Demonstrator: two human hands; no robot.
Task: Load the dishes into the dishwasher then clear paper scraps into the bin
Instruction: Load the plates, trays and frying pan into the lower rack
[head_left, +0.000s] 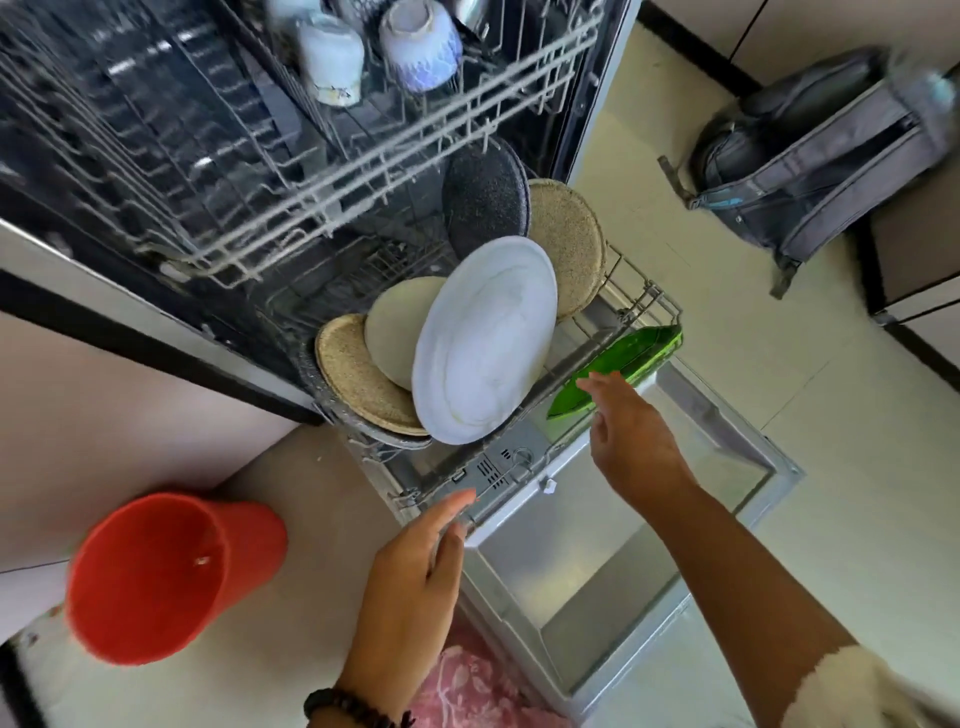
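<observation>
The stainless-steel dishwasher (613, 566) stands with its door dropped flat and both wire racks drawn out; in the grey lower rack (631, 306) several dishes stand on edge, tilted against one another: a large white oval plate (485, 343) at the front, a smaller cream round plate (397, 327) behind its left edge, a speckled tan round plate (358, 379) further left, a dark speckled round plate (485, 202) towards the back, and a second tan speckled plate (569, 244) on the right; a green glass leaf-shaped dish (623, 358) lies tilted at the rack's right front corner. The person's right hand (631, 436) reaches over the open door with fingers straight and spread, its fingertips just at the near edge of the green dish, gripping nothing (whether they actually touch the glass cannot be told); the left hand (415, 566), a dark beaded bracelet (353, 709) on its wrist, is likewise loose and empty, its fingers extended towards the front rim of the lower rack, well below the white plate. In the upper rack (363, 171) two pale ceramic cups (332, 57) sit upturned, blurred. A red plastic bin (171, 577) stands on the floor to the left of the left hand; a grey backpack (826, 156) leans against the cabinets at the right.
</observation>
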